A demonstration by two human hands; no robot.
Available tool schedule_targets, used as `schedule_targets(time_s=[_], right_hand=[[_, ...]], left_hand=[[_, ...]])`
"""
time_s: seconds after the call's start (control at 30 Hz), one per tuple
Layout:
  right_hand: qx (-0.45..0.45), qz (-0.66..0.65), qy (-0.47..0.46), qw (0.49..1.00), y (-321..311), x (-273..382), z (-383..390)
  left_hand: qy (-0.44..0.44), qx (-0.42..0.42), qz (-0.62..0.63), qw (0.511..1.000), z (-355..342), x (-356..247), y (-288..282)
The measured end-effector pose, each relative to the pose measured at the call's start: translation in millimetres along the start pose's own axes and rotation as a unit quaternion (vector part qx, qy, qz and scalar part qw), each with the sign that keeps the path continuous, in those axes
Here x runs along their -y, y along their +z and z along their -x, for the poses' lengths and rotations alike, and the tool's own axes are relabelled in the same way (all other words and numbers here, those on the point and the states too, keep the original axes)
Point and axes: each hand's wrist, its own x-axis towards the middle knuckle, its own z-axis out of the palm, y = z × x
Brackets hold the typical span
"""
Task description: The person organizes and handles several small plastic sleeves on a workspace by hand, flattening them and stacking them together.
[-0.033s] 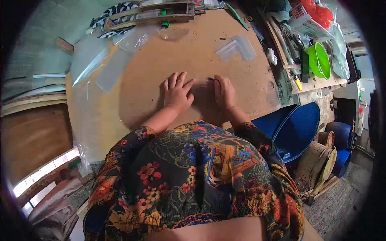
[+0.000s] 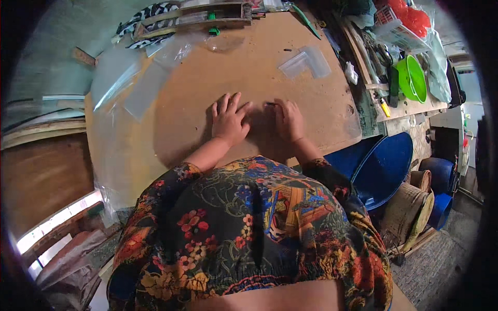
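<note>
My left hand (image 2: pixel 228 119) lies on the tan board (image 2: pixel 192 129) with its fingers spread and nothing in them. A short distance to its right, my right hand (image 2: pixel 287 119) rests on the same board, fingers curled around the end of a small dark object (image 2: pixel 270 104), too small to name. Clear plastic pieces (image 2: pixel 306 62) lie on the board beyond my right hand. A larger clear plastic sheet (image 2: pixel 119 78) covers the left side, and a green thin tool (image 2: pixel 306 20) lies at the far edge.
A wooden frame (image 2: pixel 192 15) with patterned cloth sits at the back. The right shelf holds a green bucket (image 2: pixel 412 78), a white basket (image 2: pixel 389 31) with red items and a yellow lighter (image 2: pixel 384 106). Blue tubs (image 2: pixel 378 171) and barrels stand below. Wood panels (image 2: pixel 46 171) are at left.
My right hand and the small dark object have shifted very slightly to the left. My left hand stays in place.
</note>
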Motion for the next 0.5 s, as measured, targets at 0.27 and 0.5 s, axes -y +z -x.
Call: schedule_targets(time_s=[0.27,0.5], right_hand=[[0.042,0.007,-0.030,0.999,16,1,9],[0.071,0.028,-0.098,0.992,18,-2,5]], left_hand=[[-0.009,0.032,-0.012,0.999,-1,-4,-8],[-0.018,0.032,0.008,0.999,-2,-3,-5]])
